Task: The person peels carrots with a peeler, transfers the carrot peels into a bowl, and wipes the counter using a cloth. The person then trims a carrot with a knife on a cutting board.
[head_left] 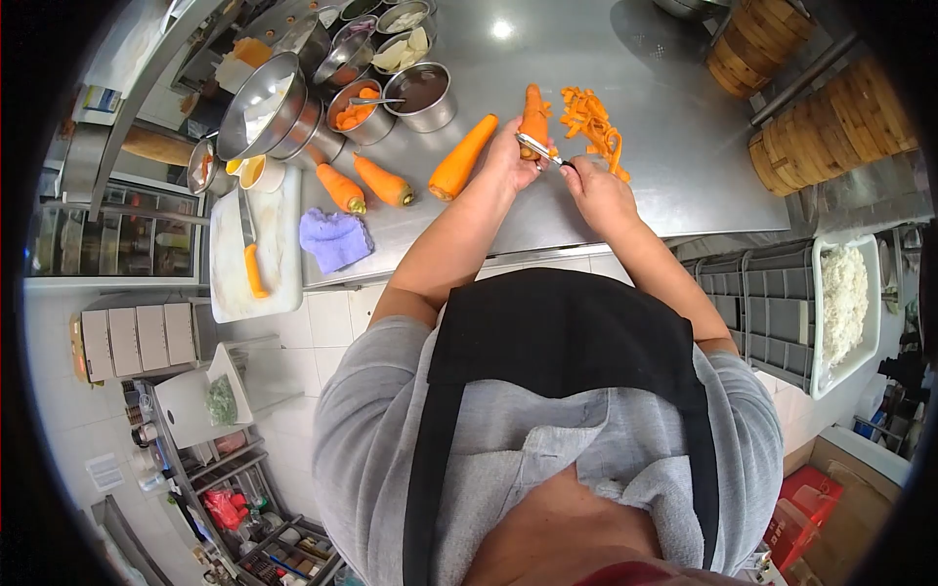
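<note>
My left hand [510, 159] is closed around the thick end of a carrot [534, 119], which points away from me over the steel worktop. In my right hand [598, 193] is a vegetable peeler [539, 148] with a dark handle, its metal blade lying across the carrot near my left fingers. Just right of the carrot lies a pile of orange carrot peelings [592, 125]. A smooth, bright orange carrot [463, 158] rests left of my left hand. Two more carrots, one nearer [384, 181] and one farther left [341, 188], lie beyond it.
A knife [251, 244] with an orange handle lies on a white cutting board [276, 283], beside a purple cloth [335, 240]. Metal bowls and pots [423, 103] crowd the back left. Bamboo steamers [821, 127] stand at the right, above a white tub [819, 366] of pale shreds.
</note>
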A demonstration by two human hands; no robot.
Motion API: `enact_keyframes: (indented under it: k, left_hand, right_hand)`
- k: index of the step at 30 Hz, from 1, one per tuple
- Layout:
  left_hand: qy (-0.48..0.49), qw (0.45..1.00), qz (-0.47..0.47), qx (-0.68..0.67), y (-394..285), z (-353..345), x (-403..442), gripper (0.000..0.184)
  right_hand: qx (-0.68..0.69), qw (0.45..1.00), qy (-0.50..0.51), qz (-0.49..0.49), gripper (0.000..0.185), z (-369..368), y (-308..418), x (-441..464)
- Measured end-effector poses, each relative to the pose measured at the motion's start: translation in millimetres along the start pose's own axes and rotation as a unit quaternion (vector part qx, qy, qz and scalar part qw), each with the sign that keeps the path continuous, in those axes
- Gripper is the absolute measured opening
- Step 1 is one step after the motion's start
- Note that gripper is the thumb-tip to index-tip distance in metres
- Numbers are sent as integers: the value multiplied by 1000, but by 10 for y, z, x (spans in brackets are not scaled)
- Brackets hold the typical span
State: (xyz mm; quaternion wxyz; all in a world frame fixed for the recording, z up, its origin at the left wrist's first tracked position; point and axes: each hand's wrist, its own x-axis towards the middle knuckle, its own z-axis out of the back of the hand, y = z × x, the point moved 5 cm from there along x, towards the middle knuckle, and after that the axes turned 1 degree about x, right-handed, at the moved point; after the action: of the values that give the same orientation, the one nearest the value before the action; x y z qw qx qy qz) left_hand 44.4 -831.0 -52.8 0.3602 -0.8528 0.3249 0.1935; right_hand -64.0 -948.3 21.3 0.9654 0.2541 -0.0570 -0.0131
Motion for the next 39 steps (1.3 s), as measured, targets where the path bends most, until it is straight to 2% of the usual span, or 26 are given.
enact_keyframes:
  k: [4, 7, 10, 12, 15, 17, 24, 26, 27, 29, 30, 31, 32, 33, 34, 35, 36, 39]
  left_hand:
    - [-20, 1000, 4, -13, 10, 31, -8, 36]
    - [7, 1000, 19, 9, 39, 62, -16, 36]
    - [-27, 1000, -14, 0, 10, 125, -54, 36]
    - [-14, 1000, 16, 9, 7, 222, 4, 37]
    - [-2, 999, 7, 45, 37, 194, -139, 43]
    - [-6, 999, 17, 39, 15, 237, -147, 43]
    - [27, 998, 16, 49, -13, 293, -137, 46]
    - [47, 997, 18, 59, -20, 316, -165, 45]
    - [67, 995, 19, 66, -31, 302, -194, 43]
    - [56, 996, -6, 68, -98, 110, -330, 42]
    - [43, 997, -25, 64, -92, 48, -397, 41]
    - [42, 997, -25, 61, -91, 11, -380, 41]
    - [24, 998, -11, 57, -103, -14, -324, 40]
    - [8, 998, 0, 55, -125, -34, -271, 40]
    - [12, 998, -4, 54, -161, -44, -210, 40]
    - [30, 998, 27, 48, -143, -38, -164, 41]
    - [47, 996, 61, 43, -96, -14, -130, 42]
    - [10, 997, 45, 55, -56, 11, -52, 44]
  right_hand:
    - [-7, 1000, 18, -6, 33, -28, 30, 76]
    - [-18, 999, 28, 5, 33, -101, 62, 205]
    - [-27, 999, 29, 17, 34, -123, 155, 304]
    - [-27, 999, 32, 13, 35, -159, 102, 386]
    - [-29, 999, 18, -27, 37, -198, -212, 714]
    - [-37, 993, 95, -64, 40, -248, -321, 907]
    - [-82, 992, 79, -61, 42, -332, -417, 1575]
    - [-51, 980, 105, -161, 49, -353, -582, 1640]
    - [-50, 981, 102, -160, 49, -386, -624, 1641]
    - [38, 970, 126, -204, 43, -513, -722, 1615]
    - [37, 970, 128, -204, 43, -494, -699, 1510]
    - [210, 923, 171, -274, 42, -511, -688, 1288]
    - [375, 839, 207, -334, 41, -539, -627, 1046]
    - [373, 841, 207, -334, 41, -548, -633, 918]
    - [201, 943, 82, -253, 38, -382, -668, 916]
    - [17, 986, -49, -158, 36, -221, -622, 858]
    - [-54, 989, -96, -97, 33, 3, -449, 694]
    - [-105, 989, -58, -87, 30, 102, -664, 626]
